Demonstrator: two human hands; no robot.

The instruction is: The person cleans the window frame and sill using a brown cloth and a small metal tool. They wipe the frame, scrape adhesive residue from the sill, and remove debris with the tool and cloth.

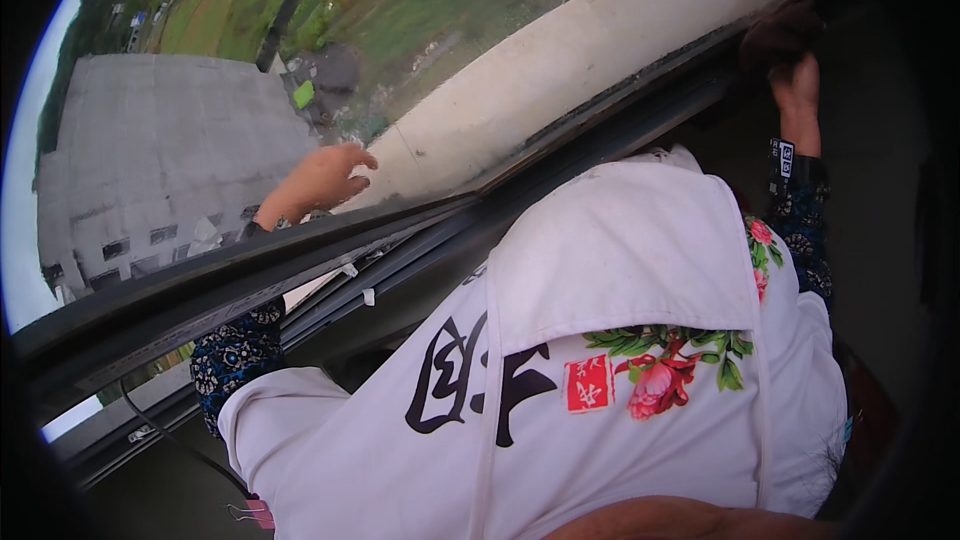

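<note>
My left hand (325, 180) is on the far side of a dark window frame (220, 275), beyond its glass. Its fingers are loosely bent and apart, with nothing between them. The left sleeve, dark with a floral pattern, passes behind the frame. At the upper right, my right hand (798, 90) is raised to a dark brown cloth (782, 35) at the end of the frame. Its fingers are closed on the cloth, though deep shadow hides part of the grip. A pale outer ledge (590, 55) runs below the glass, between both hands.
Outside, far below, are a grey flat-roofed building (170, 130) and green fields (400, 10). Window tracks (400, 265) with small white fittings cross in front of me. A black cable (185, 437) hangs at the lower left, near a pink binder clip (260, 513) on my white apron.
</note>
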